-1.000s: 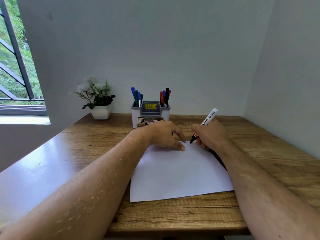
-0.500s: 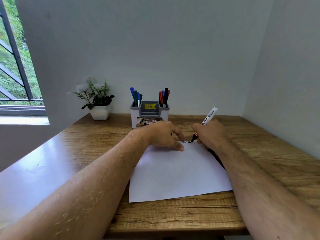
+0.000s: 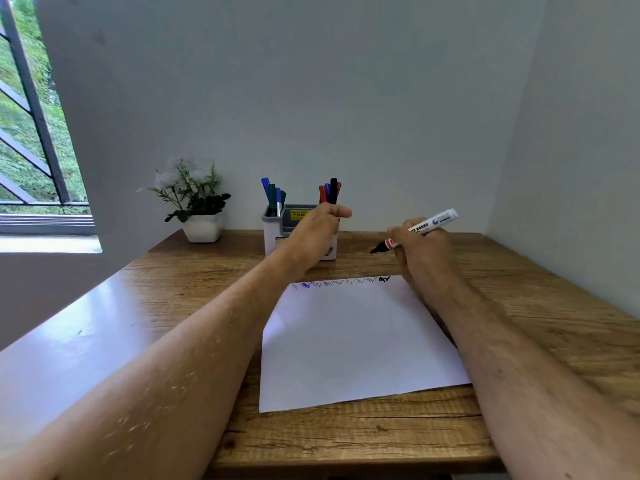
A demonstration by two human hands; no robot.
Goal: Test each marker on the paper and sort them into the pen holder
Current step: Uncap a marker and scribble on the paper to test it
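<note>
Your right hand (image 3: 420, 251) grips the uncapped marker (image 3: 420, 228) above the paper's (image 3: 356, 337) far edge, tip clear of the fresh black scribble (image 3: 384, 279). Your left hand (image 3: 317, 233), fingers loose and holding nothing visible, hovers before the pen holder (image 3: 273, 233), likely readying the drop-off.

Pen holder (image 3: 273, 237) and potted plant (image 3: 201, 211) crowd far desk (image 3: 519, 306) edge, bare wood right of paper (image 3: 353, 341)
</note>
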